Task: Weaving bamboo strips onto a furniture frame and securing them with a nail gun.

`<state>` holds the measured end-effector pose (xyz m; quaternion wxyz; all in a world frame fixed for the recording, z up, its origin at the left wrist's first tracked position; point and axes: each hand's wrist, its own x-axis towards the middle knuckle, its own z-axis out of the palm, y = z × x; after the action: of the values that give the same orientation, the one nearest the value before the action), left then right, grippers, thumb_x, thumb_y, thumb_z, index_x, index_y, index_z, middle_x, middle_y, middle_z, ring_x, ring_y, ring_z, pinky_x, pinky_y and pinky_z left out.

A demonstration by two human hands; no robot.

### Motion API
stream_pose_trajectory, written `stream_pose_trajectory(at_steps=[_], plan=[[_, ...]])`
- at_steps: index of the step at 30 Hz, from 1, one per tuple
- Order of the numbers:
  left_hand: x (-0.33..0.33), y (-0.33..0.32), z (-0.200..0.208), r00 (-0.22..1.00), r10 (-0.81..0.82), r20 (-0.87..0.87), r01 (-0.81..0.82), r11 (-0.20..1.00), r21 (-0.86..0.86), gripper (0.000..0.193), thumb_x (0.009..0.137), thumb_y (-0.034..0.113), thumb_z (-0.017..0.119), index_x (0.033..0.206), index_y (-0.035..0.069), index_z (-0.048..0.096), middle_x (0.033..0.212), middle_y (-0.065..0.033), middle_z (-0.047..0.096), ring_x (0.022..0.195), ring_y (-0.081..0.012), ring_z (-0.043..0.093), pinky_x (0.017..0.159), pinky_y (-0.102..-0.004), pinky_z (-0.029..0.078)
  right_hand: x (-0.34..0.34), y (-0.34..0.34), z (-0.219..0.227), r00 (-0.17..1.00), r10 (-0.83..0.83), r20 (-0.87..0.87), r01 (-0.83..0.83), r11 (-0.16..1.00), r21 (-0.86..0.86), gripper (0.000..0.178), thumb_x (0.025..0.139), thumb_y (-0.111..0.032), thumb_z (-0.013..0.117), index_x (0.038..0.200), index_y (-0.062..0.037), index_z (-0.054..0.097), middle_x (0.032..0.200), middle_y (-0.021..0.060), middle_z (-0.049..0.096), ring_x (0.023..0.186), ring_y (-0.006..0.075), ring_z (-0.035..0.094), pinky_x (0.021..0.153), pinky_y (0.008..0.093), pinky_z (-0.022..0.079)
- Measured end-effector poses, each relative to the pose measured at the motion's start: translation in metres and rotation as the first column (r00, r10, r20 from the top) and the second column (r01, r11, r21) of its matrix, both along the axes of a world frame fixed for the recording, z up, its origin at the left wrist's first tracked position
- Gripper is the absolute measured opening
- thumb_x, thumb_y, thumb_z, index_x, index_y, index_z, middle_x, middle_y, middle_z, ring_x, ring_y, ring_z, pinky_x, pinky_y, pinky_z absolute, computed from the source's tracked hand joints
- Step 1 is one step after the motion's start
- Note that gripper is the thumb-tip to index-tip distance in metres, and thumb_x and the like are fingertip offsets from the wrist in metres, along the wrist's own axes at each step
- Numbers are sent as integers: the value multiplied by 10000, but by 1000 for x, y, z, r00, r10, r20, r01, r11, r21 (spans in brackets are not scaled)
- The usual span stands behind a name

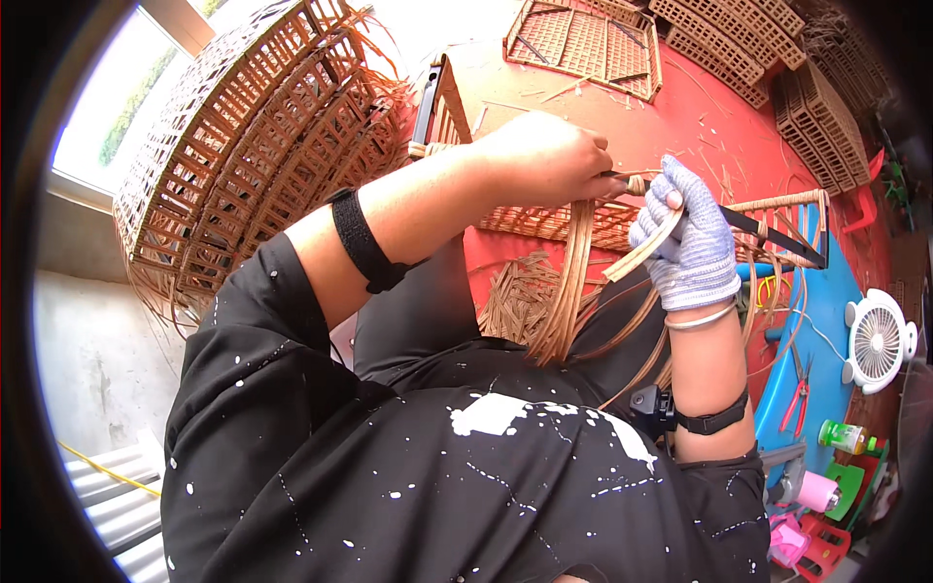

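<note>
Rattan strip [642, 247] pinched in my right hand [692, 231], left hand [562, 160] gripping the frame [746, 224] — wrapping, I judge; next, tighten.

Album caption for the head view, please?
Bare left hand at a black bar, gloved right hand holding a tan strip.

Smooth, faintly glossy wicker strips [572, 272]; matt knitted-cloth glove [698, 238]

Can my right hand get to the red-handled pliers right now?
Probably: nothing visible covers the pliers, though your right hand holds a strip it would likely need to release.
</note>
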<state>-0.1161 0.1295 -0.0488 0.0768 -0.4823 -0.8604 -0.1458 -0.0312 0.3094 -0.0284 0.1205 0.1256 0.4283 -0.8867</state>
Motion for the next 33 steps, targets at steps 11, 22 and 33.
stream_pose_trajectory(at_steps=[11,22,33], plan=[[-26,6,2,950,-140,280,120,989,85,451,960,318,588,641,0,610,584,-165,567,557,-363,557,574,-419,476,-5,6,-20,997,28,77,-42,982,187,338,1003,-370,547,741,-163,493,500,-62,345,359,74,249,391,239,243],[-22,4,-8,919,-99,381,42,987,157,462,966,353,599,668,0,616,561,-151,547,512,-317,541,545,-420,446,11,6,-26,997,-72,-17,74,964,254,292,997,-339,574,808,-118,551,494,-72,328,384,60,263,407,224,246],[-30,7,-2,784,151,602,-143,988,-60,441,923,465,617,856,47,739,698,-108,663,623,-202,593,674,-385,485,12,10,-29,830,-36,-556,472,578,666,310,836,-237,793,1029,-36,656,755,-8,608,618,83,586,511,227,461]])
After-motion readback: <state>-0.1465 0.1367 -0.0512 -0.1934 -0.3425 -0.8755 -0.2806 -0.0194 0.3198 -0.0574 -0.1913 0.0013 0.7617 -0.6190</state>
